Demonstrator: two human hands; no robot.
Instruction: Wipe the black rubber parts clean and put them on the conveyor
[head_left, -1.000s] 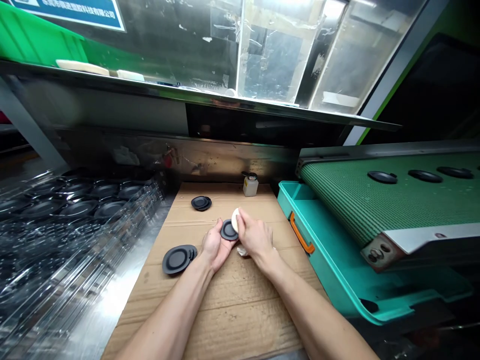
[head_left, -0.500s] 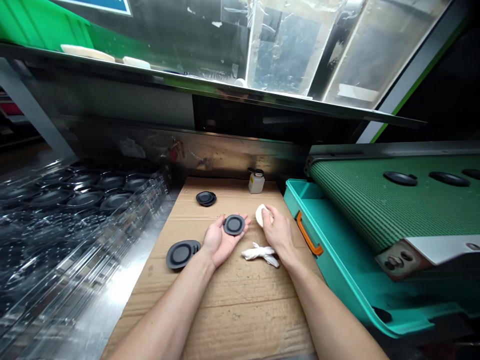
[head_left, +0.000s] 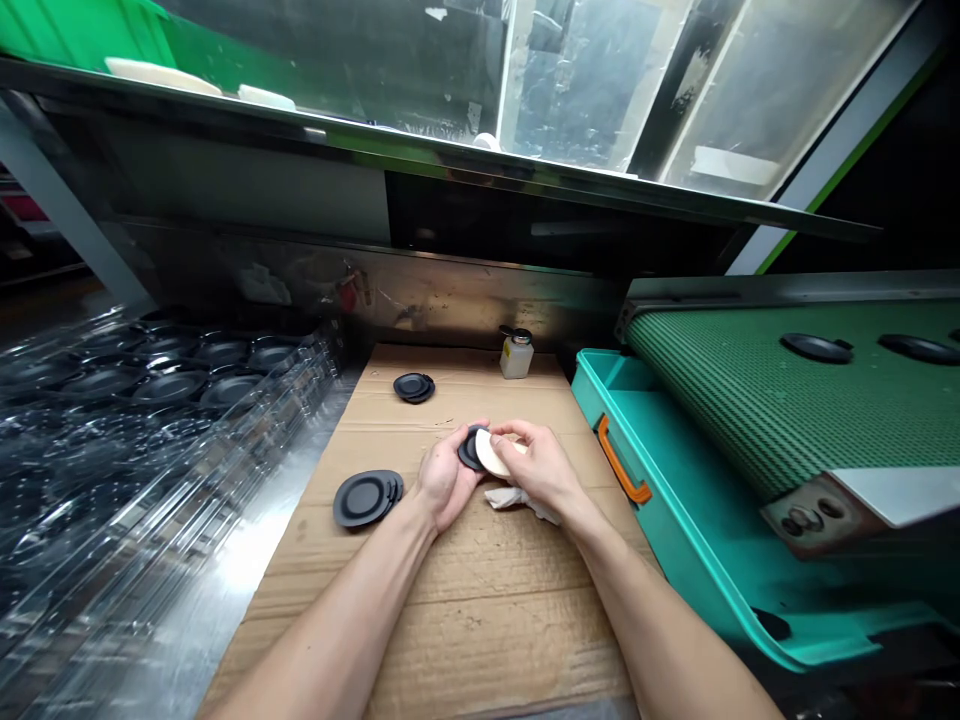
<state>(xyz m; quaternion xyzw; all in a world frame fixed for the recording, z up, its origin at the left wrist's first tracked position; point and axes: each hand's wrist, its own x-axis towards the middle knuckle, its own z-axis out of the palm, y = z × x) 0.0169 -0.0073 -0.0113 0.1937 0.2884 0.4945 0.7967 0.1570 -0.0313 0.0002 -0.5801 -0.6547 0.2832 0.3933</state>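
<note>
My left hand [head_left: 447,480], palm up, holds a round black disc-shaped part [head_left: 469,448] with a recessed ring. My right hand [head_left: 541,466] pinches a cream-coloured round pad [head_left: 495,458] against the disc's right side, covering part of it. Beneath my right hand lies a crumpled white cloth [head_left: 517,499], partly hidden. To the left of my left wrist, overlapping black discs [head_left: 366,498] rest on the cardboard [head_left: 465,620]. Farther back sits another small group of black discs [head_left: 413,386].
A small bottle with a dark cap [head_left: 516,354] stands at the cardboard's back edge. On the right are a teal bin [head_left: 675,545] with an orange handle and a green conveyor belt [head_left: 735,390] carrying black discs. Clear plastic trays [head_left: 150,440] of black parts fill the left.
My right hand has moved left, bringing the cream pad onto the black disc. My left fingers have curled up around the disc, and the view has shifted slightly.
</note>
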